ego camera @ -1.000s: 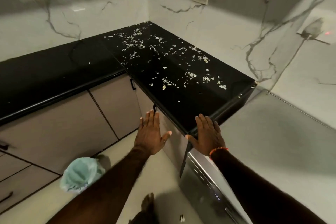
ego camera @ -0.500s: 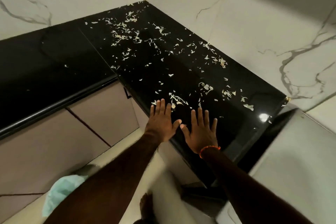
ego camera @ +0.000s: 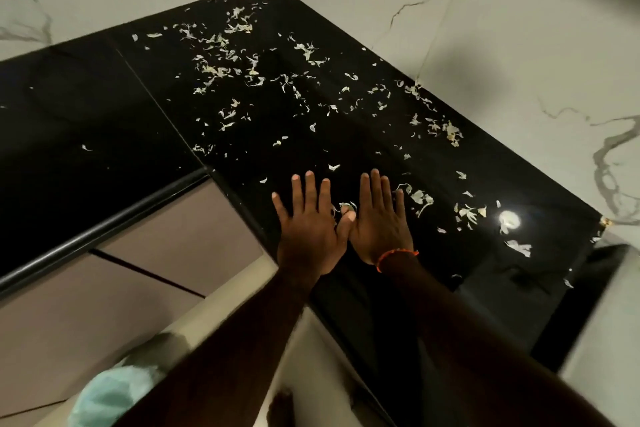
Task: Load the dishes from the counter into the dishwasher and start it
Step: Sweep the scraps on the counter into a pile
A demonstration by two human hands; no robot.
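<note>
A glossy black L-shaped counter fills the corner, and many small pale scraps lie scattered over its right-hand run. No dishes are in view. My left hand and my right hand are side by side, palms down, fingers straight and spread, above the counter's front edge, thumbs meeting. An orange band circles my right wrist. Whether the palms touch the surface cannot be told. A dark gap below the counter's right end is in shadow.
White marble-patterned walls close the corner behind the counter. Beige cabinet doors sit under the left run. A pale teal bag lies on the floor at lower left. A light grey surface stands at the right edge.
Both hands have moved forward from below the counter's edge to over its top and come together. The view has closed in on the corner.
</note>
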